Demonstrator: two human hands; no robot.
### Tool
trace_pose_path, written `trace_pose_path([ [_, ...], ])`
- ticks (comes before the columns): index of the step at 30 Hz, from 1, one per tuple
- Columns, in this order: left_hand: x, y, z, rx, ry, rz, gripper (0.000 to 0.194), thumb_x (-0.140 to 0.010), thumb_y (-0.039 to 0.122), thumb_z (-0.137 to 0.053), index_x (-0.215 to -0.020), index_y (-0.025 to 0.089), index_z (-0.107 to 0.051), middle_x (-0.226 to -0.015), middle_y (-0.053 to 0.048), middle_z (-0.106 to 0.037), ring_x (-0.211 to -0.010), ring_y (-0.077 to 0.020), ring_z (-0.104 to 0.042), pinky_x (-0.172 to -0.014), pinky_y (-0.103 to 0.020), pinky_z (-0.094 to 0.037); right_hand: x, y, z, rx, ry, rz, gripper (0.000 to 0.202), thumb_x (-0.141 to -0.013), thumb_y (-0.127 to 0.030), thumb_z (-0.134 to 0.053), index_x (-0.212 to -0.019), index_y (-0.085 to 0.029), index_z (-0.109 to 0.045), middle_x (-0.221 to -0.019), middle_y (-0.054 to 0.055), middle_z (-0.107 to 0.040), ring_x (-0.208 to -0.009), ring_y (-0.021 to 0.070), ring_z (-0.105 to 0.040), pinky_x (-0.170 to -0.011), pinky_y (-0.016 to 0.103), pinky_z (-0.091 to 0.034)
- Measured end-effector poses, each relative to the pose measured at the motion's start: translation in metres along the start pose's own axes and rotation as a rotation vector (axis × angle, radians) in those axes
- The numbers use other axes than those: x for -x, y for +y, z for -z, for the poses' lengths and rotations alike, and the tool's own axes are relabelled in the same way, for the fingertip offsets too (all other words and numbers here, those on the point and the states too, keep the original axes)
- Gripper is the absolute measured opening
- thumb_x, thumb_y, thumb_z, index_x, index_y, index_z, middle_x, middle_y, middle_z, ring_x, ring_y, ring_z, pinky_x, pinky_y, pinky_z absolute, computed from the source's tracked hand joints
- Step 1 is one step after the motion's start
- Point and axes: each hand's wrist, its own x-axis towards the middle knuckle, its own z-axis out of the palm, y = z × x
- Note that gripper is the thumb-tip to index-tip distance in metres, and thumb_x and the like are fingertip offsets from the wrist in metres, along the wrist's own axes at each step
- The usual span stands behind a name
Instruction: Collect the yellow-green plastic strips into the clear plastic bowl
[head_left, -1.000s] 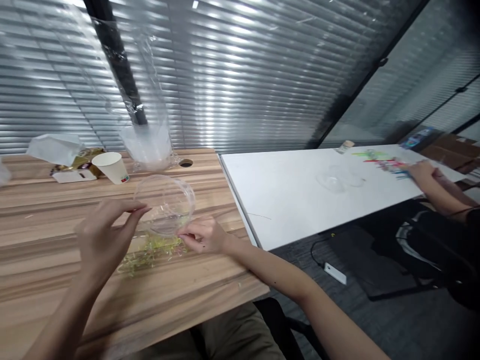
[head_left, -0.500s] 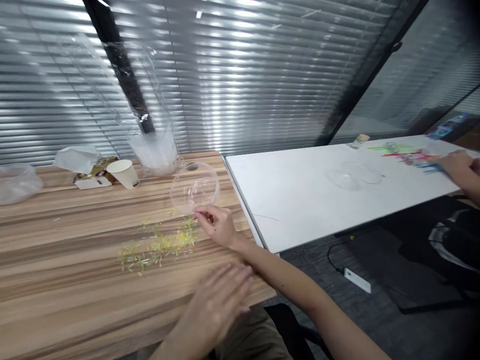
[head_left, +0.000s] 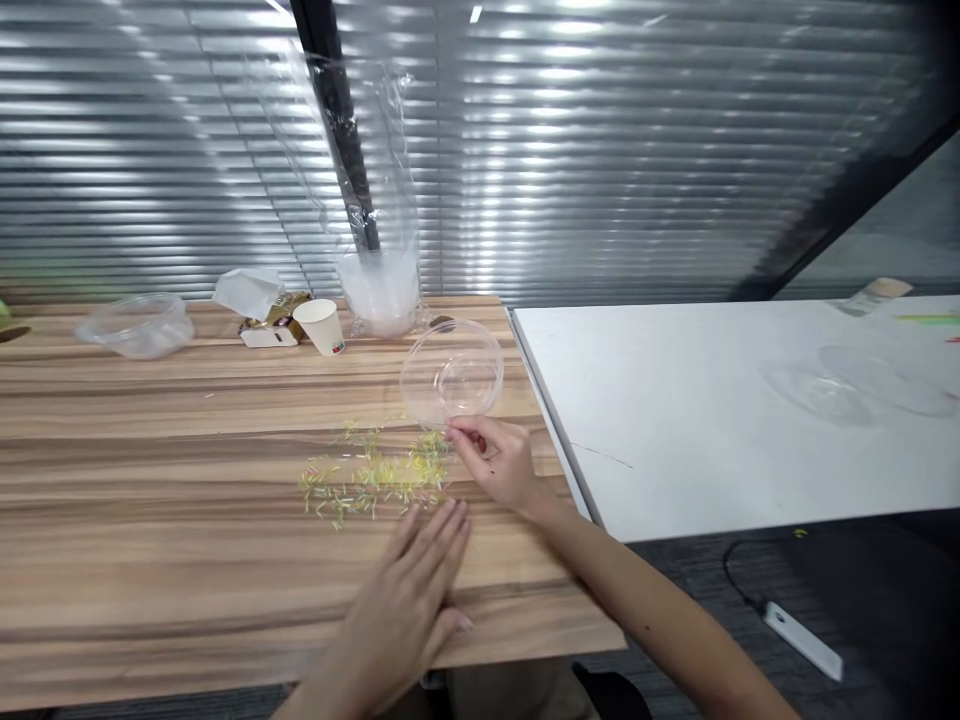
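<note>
A loose heap of small yellow and green snippets (head_left: 386, 472), thin like cut straw or paper, is spread over the wood-grain table (head_left: 225, 590). My left hand (head_left: 409, 605) lies flat with fingers stretched out, its fingertips just below the heap. At the heap's right edge, my right hand (head_left: 499, 462) is closed in a pinch; whatever is between thumb and fingers is too small to make out. Just beyond those fingertips stands a round clear plastic bowl (head_left: 486, 345), close to the near rim.
Along the back are another clear bowl (head_left: 139, 330), a tissue pack (head_left: 270, 333), a paper cup (head_left: 321, 325) and a bag of stacked clear bowls (head_left: 382, 290). A white table (head_left: 675, 460) adjoins on the right, bearing clear plastic pieces (head_left: 825, 390). A white power strip (head_left: 804, 640) lies on the floor.
The view has swung left, so a co-worker's hand at the far right is out of frame. My left hand has moved up to the heap and flattened; my right hand keeps its pinch.
</note>
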Motion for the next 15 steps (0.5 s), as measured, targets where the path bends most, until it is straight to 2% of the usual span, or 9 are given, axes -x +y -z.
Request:
trace_pose_path([
  [4, 0.022, -0.027, 0.003, -0.122, 0.099, 0.078, 0.063, -0.097, 0.039, -0.036, -0.150, 0.011, -0.017, -0.147, -0.013, -0.037, -0.139, -0.0252, -0.028, -0.117, -0.045, -0.013, 0.001, 0.000, 0.000, 0.015, -0.027, -0.003, 0.016, -0.089, -0.018, -0.053, -0.087, -0.017, -0.069, -0.069, 0.003, -0.070, -0.053, 0.0106, -0.059, -0.050, 0.021, -0.046],
  [9, 0.041, -0.054, 0.009, -0.134, 0.073, 0.090, 0.061, -0.098, 0.041, -0.032, -0.151, 0.015, -0.015, -0.144, -0.010, -0.043, -0.137, -0.0223, -0.033, -0.117, -0.043, -0.013, 0.001, -0.003, 0.002, 0.016, -0.043, -0.011, 0.016, -0.089, -0.017, -0.053, -0.088, -0.017, -0.069, -0.070, 0.003, -0.070, -0.052, 0.0103, -0.058, -0.049, 0.021, -0.046],
  [13, 0.045, -0.068, 0.010, -0.088, 0.070, 0.125, 0.062, -0.099, 0.041, -0.034, -0.151, 0.016, -0.013, -0.144, -0.010, -0.043, -0.138, -0.0229, -0.032, -0.115, -0.044, -0.018, 0.002, -0.006, 0.004, -0.027, -0.062, -0.010, 0.016, -0.089, -0.015, -0.052, -0.092, -0.017, -0.068, -0.071, 0.002, -0.071, -0.054, 0.0103, -0.060, -0.049, 0.020, -0.045],
  [15, 0.040, -0.070, 0.010, -0.034, 0.101, 0.172, 0.057, -0.099, 0.037, -0.035, -0.150, 0.017, -0.018, -0.144, -0.011, -0.043, -0.137, -0.0241, -0.033, -0.114, -0.046, -0.023, 0.002, -0.007, 0.004, -0.052, -0.062, -0.005, 0.016, -0.089, -0.013, -0.052, -0.093, -0.017, -0.067, -0.072, 0.002, -0.071, -0.055, 0.0101, -0.060, -0.050, 0.021, -0.045],
])
